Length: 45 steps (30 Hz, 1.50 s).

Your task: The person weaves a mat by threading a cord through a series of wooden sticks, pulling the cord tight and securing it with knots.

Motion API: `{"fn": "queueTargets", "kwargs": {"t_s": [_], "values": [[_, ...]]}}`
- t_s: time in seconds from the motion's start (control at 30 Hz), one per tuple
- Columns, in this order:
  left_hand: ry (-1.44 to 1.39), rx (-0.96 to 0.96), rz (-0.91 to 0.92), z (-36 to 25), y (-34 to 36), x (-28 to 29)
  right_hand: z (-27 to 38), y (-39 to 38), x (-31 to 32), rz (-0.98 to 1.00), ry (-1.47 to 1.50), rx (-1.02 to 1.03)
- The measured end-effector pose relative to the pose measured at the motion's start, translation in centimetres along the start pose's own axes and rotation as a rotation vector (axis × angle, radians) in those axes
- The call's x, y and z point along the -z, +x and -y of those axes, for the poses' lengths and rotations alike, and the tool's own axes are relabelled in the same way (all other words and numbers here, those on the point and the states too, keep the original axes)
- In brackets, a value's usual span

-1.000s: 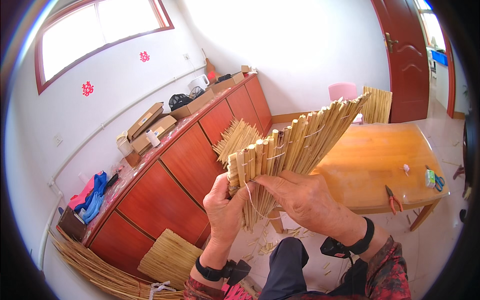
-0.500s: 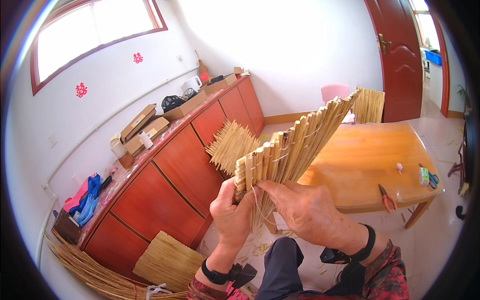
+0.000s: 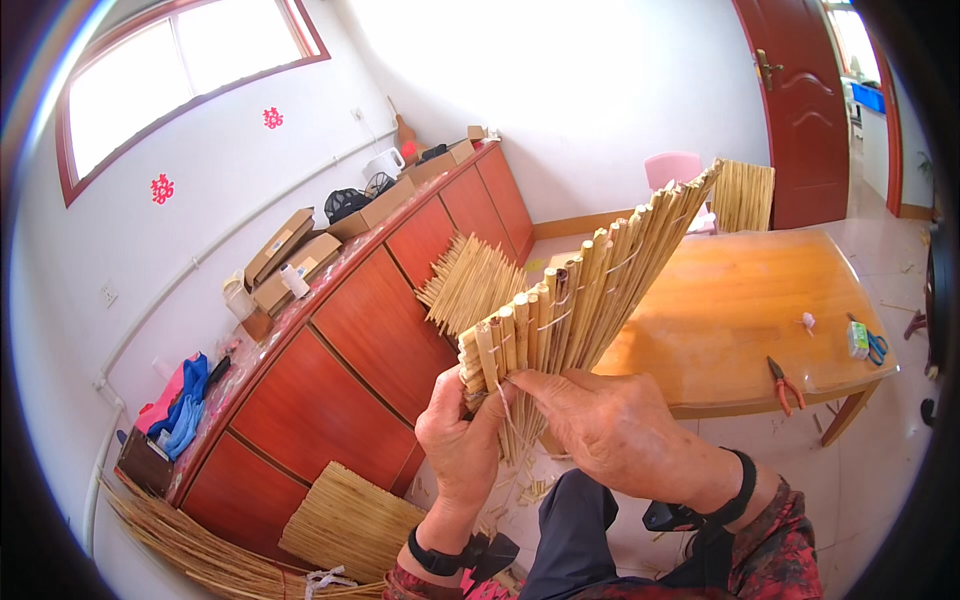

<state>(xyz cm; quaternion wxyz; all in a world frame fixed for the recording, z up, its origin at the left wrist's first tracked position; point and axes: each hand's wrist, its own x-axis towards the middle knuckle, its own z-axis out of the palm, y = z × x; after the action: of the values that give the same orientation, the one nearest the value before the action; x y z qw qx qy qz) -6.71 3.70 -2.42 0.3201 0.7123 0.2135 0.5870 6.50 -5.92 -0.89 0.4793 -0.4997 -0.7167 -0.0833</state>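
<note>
A mat of straw-coloured stalks (image 3: 585, 285), bound side by side with thin white string, stands tilted in front of me. My left hand (image 3: 455, 440) is closed round its near left end, with the thumb against the stalks. The fingers of my right hand (image 3: 620, 430) are pinched together at the same end, close beside the left thumb. A short length of thin white string (image 3: 508, 400) hangs between the two hands. Its upper end disappears at the fingertips, so I cannot see exactly which fingers grip it.
To the right stands a wooden table (image 3: 730, 310) with pliers (image 3: 785, 386), blue-handled scissors (image 3: 877, 347) and a small box (image 3: 858, 340). Red cabinets (image 3: 350, 330) run along the left, with cardboard boxes on top. Other stalk mats (image 3: 350, 515) lean there, beside long loose stalks (image 3: 190, 535).
The string's hanging loop looks smaller and nearer the left thumb. The end stalks lean further left. Both hands keep their hold, and the whole view has shifted slightly.
</note>
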Motion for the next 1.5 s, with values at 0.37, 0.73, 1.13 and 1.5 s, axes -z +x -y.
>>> {"fn": "queueTargets", "kwargs": {"t_s": [0.37, 0.73, 1.13, 1.5], "values": [[0.13, -0.093, 0.015, -0.3, -3.9, -2.8, 2.4, -3.6, 3.5, 0.139, -0.191, -0.177], [0.03, -0.435, 0.216, 1.7, -9.3, -5.9, 1.5, -11.7, 3.8, 0.118, -0.294, -0.254], [-0.094, -0.466, 0.269, 2.2, -12.4, -6.5, 2.7, -17.6, 2.0, -0.074, -0.139, -0.519], [-0.15, -0.541, 0.377, 3.2, -12.0, -5.6, 2.6, -19.8, 1.8, -0.058, 0.093, -0.704]]}}
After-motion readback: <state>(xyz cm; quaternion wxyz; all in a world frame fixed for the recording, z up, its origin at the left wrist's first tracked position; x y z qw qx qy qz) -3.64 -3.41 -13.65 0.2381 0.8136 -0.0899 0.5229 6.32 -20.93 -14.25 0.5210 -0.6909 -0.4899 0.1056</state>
